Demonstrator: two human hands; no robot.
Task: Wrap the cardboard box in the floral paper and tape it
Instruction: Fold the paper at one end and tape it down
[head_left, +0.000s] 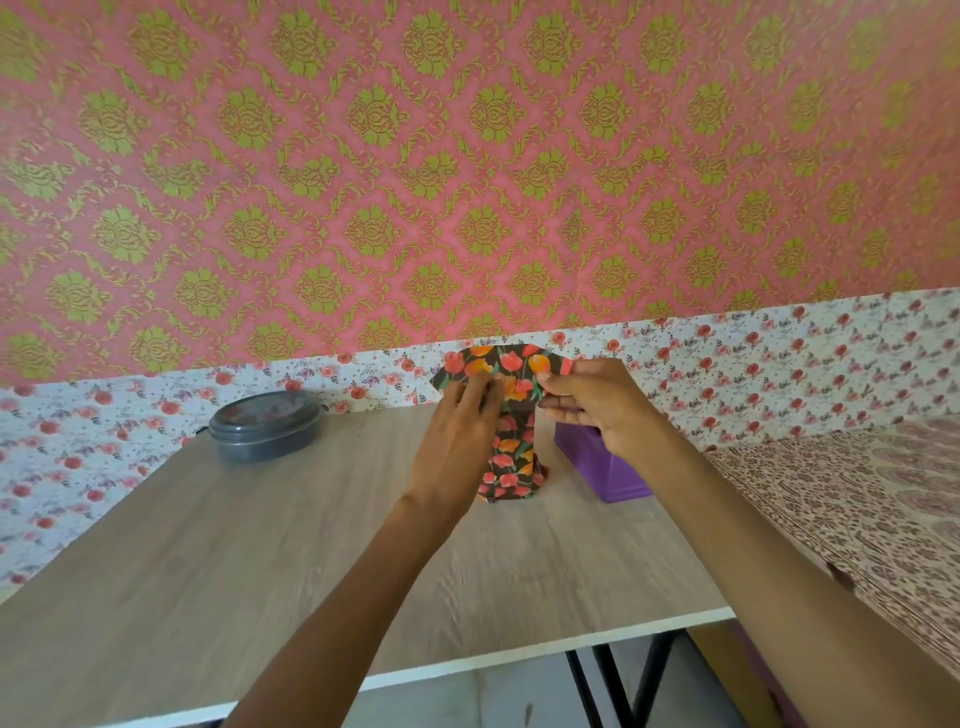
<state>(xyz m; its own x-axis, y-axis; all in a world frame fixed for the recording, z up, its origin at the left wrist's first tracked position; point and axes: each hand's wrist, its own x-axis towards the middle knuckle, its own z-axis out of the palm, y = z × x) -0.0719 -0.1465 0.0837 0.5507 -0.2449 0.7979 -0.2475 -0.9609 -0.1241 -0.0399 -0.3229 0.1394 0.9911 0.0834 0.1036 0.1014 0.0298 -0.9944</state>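
A tall narrow box wrapped in dark floral paper (511, 462) with red and orange tulips stands upright on the wooden table (260, 545); no bare cardboard shows. At its top the paper spreads out into wide flaps (498, 364). My left hand (462, 436) presses its fingers on the left flap against the box's top. My right hand (597, 402) pinches the right flap between thumb and fingers. No tape is visible on the paper.
A purple box-like object (602, 470) stands just right of the wrapped box, partly hidden by my right hand. A round dark lidded container (265, 426) sits at the table's far left. A patterned cloth surface (857, 499) lies to the right. The wall is close behind.
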